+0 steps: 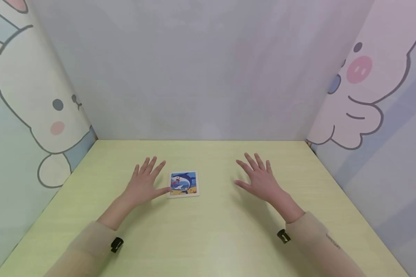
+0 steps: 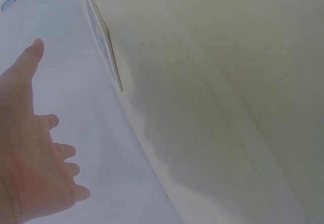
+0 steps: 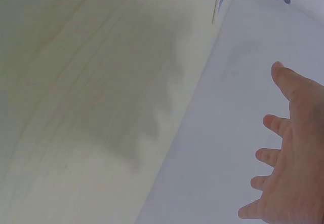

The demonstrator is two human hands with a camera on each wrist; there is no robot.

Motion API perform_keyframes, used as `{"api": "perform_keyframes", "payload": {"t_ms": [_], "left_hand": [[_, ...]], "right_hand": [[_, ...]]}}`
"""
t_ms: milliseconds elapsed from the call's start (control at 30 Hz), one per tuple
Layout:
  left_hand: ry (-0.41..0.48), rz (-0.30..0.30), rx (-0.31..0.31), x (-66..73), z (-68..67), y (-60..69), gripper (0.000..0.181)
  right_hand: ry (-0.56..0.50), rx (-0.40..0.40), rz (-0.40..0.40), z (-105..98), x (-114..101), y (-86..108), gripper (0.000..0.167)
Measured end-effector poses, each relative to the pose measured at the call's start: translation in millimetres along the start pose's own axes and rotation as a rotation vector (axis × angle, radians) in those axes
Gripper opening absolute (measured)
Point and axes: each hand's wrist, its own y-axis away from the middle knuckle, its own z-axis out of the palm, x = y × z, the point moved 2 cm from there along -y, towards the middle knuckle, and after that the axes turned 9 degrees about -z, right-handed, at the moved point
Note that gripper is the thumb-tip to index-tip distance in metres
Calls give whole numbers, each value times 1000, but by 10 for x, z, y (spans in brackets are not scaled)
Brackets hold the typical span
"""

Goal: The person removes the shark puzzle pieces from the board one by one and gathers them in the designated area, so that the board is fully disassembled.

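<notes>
A square picture card with a blue shark-like animal and a pale border (image 1: 183,184) lies flat on the table, left of centre. My left hand (image 1: 143,184) hovers just left of it, fingers spread, its thumb tip over the card's left edge in the head view. Well to the card's right, my right hand (image 1: 261,181) is held above the table with fingers spread and nothing in it. The left wrist view shows the left hand (image 2: 38,148) empty and the card (image 2: 103,39) edge-on. In the right wrist view the right hand (image 3: 296,153) is empty too.
The pale yellow-green table (image 1: 211,231) meets a plain grey back wall (image 1: 201,69). Side panels with cartoon animals stand at left (image 1: 14,161) and right (image 1: 395,161). A small black clip sits by each sleeve cuff, left (image 1: 116,244) and right (image 1: 283,236).
</notes>
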Motion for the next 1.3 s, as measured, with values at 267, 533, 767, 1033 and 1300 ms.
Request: {"api": "perform_keyframes", "payload": {"t_ms": [267, 533, 767, 1033, 1300], "left_hand": [[54, 67, -39, 97, 38, -148, 99], [73, 137, -83, 87, 184, -292, 97], [50, 149, -180, 10, 322, -449, 96], [109, 161, -290, 23, 371, -546, 87], [81, 265, -305, 33, 397, -603, 73]], "right_hand": [[-50, 32, -81, 61, -207, -378, 75], [-207, -23, -125, 261, -408, -743, 79], [-324, -139, -127, 480, -489, -991, 75], [-475, -277, -170, 702, -480, -1180, 62], [-392, -301, -195, 803, -529, -1319, 45]]}}
